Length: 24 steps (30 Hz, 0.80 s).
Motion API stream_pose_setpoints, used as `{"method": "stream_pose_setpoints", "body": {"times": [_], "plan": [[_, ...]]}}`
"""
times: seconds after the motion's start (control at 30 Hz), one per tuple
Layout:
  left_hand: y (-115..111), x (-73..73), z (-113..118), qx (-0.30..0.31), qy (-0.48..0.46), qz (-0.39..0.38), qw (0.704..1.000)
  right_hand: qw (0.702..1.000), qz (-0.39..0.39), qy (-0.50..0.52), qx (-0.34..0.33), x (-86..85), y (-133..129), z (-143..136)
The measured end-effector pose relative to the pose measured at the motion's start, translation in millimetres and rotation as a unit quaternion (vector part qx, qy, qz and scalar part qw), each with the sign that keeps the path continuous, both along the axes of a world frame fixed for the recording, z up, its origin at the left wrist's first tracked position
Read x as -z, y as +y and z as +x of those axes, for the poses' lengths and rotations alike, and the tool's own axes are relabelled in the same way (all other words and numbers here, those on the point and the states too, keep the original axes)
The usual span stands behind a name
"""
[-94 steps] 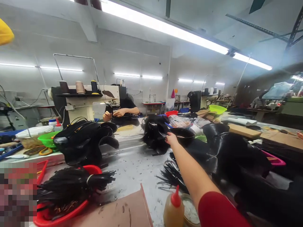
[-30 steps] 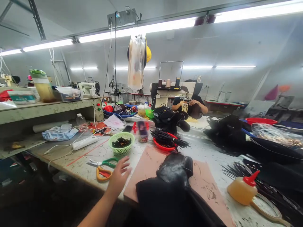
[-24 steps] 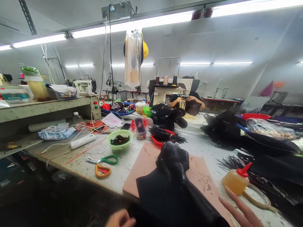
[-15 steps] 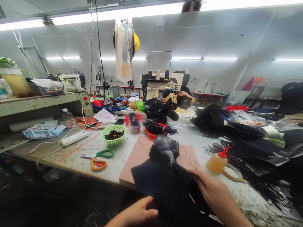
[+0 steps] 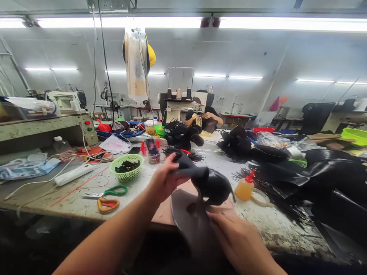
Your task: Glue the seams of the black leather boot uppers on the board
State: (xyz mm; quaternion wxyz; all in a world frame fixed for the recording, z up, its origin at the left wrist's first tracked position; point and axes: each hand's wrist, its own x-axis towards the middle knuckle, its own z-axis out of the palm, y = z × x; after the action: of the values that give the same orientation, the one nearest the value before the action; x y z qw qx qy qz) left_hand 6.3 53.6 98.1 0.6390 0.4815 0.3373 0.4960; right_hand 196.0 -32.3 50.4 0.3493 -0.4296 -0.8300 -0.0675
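A black leather piece (image 5: 213, 183), with a bulging rounded part and a long greyish-brown flap, is held over a pinkish board (image 5: 163, 210). My left hand (image 5: 164, 177) is closed on its upper end, fingers and thumb around a folded edge. Lower down, my right hand (image 5: 237, 235) pinches the edge of the flap; its fingertips are partly hidden by the leather. Right of the board stand a glue bottle (image 5: 244, 189) with a red tip and a roll of tape (image 5: 260, 196). Behind my left hand, a red bowl of thin black strips (image 5: 197, 156) is partly covered.
Scissors (image 5: 107, 198) with green and orange handles lie on the left of the worktable (image 5: 137, 202). Beyond them is a green basket (image 5: 129, 177) of small black pieces. Black leather (image 5: 338, 168) is heaped at right. Another person (image 5: 205, 118) works at a sewing machine opposite.
My left hand has risen from below the table edge and gripped the leather's upper end. The leather is now lifted and turned, showing its greyish underside. The view has swung right.
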Motion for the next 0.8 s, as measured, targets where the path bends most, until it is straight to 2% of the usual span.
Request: {"method": "stream_pose_setpoints", "body": {"times": [0.07, 0.13, 0.23, 0.3, 0.37, 0.43, 0.5, 0.57, 0.6, 0.67, 0.77, 0.8], "plan": [[-2.0, -16.5, 11.4, 0.084, -0.042, 0.030, 0.995, 0.998, -0.033, 0.044, -0.008, -9.4, -1.1, -13.9], [-10.7, -16.9, 21.3, 0.095, 0.050, 0.108, 0.988, 0.992, -0.076, 0.101, -0.009, -13.9, 1.7, -27.0], [-25.9, 3.2, 21.8, 0.026, 0.281, 0.185, 0.941, 0.969, -0.170, 0.167, -0.068, -15.5, 9.8, -38.9], [-32.7, 19.7, 12.1, -0.007, 0.334, 0.168, 0.927, 0.948, -0.228, 0.178, -0.136, -14.8, 13.4, -39.9], [-37.4, 32.7, -1.8, -0.019, 0.320, 0.120, 0.940, 0.927, -0.264, 0.156, -0.215, -11.9, 15.2, -36.1], [-41.7, 40.4, -16.1, -0.027, 0.290, 0.079, 0.953, 0.929, -0.234, 0.135, -0.254, -5.2, 19.4, -29.5], [-46.5, 43.3, -27.9, -0.038, 0.248, 0.069, 0.966, 0.960, -0.137, 0.150, -0.194, 3.8, 30.5, -22.2], [-51.2, 42.6, -35.8, -0.050, 0.191, 0.065, 0.978, 0.978, -0.067, 0.181, -0.076, 10.6, 49.3, -16.2], [-53.0, 41.1, -38.2, -0.050, 0.156, 0.054, 0.985, 0.978, -0.072, 0.191, -0.031, 11.5, 60.2, -14.1], [-54.7, 36.6, -41.1, -0.029, 0.087, 0.024, 0.995, 0.972, -0.133, 0.194, -0.013, 5.7, 81.1, -11.2], [-50.7, 27.4, -43.6, 0.034, 0.039, 0.023, 0.998, 0.954, -0.208, 0.185, -0.115, -19.8, 99.1, -8.0], [-48.0, 24.3, -44.4, 0.033, 0.049, 0.034, 0.998, 0.944, -0.233, 0.175, -0.158, -30.9, 100.2, -6.7]]}}
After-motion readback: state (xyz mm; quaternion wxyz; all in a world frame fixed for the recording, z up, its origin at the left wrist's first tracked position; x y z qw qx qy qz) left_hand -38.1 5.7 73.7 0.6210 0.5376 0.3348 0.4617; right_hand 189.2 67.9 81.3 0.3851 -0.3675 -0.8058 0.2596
